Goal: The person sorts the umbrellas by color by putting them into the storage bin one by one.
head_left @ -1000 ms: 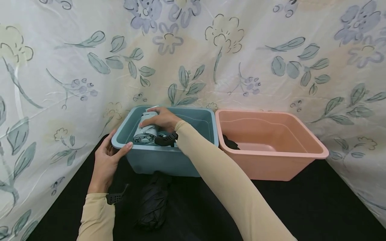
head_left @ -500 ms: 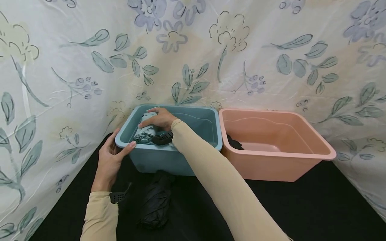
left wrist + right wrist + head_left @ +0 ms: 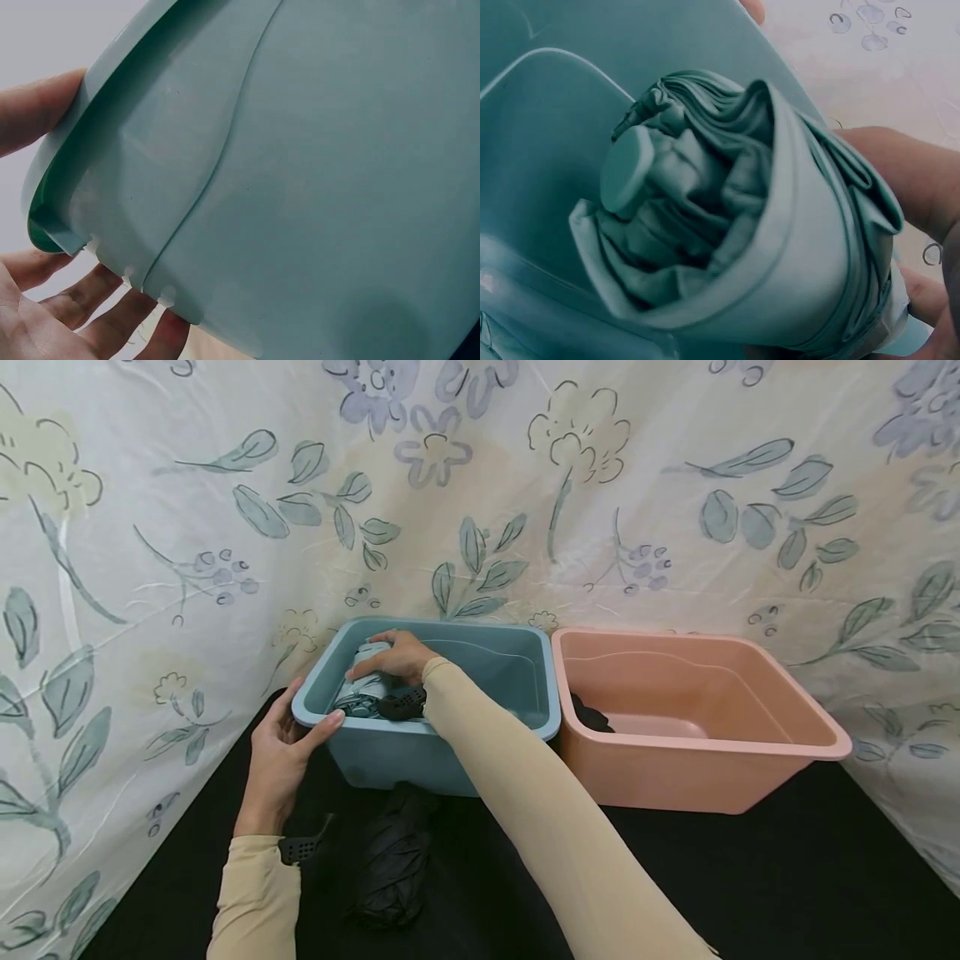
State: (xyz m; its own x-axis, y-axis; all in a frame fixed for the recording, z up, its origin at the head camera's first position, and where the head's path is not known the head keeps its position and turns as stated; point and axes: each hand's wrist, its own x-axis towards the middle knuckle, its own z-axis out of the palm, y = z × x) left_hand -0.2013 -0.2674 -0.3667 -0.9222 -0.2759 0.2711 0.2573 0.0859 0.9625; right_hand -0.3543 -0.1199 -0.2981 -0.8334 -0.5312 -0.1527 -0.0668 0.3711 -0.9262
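Observation:
A light blue folding umbrella (image 3: 363, 693), rolled up, lies at the left end inside the blue plastic bin (image 3: 420, 760). My right hand (image 3: 401, 657) reaches in over the front rim and grips the roll, thumb and fingers around it. In the right wrist view, the umbrella's gathered fabric (image 3: 802, 255) and a round end knob (image 3: 627, 171) face the camera. My left hand (image 3: 281, 756) holds the bin's front left corner. The left wrist view shows the thumb (image 3: 37, 109) on the rim and several fingers along the bin's wall.
A pink bin (image 3: 660, 777) stands against the blue one on the right, with a small dark item (image 3: 591, 714) inside. In front of the blue bin a black wrinkled fabric bundle (image 3: 396, 860) lies on the black cloth (image 3: 810, 877). Flowered fabric (image 3: 645, 485) hangs behind.
The right hand has sunk slightly with the umbrella, lower into the blue bin. Both bins have shifted a little rightward in the view, and the left hand keeps its hold on the corner.

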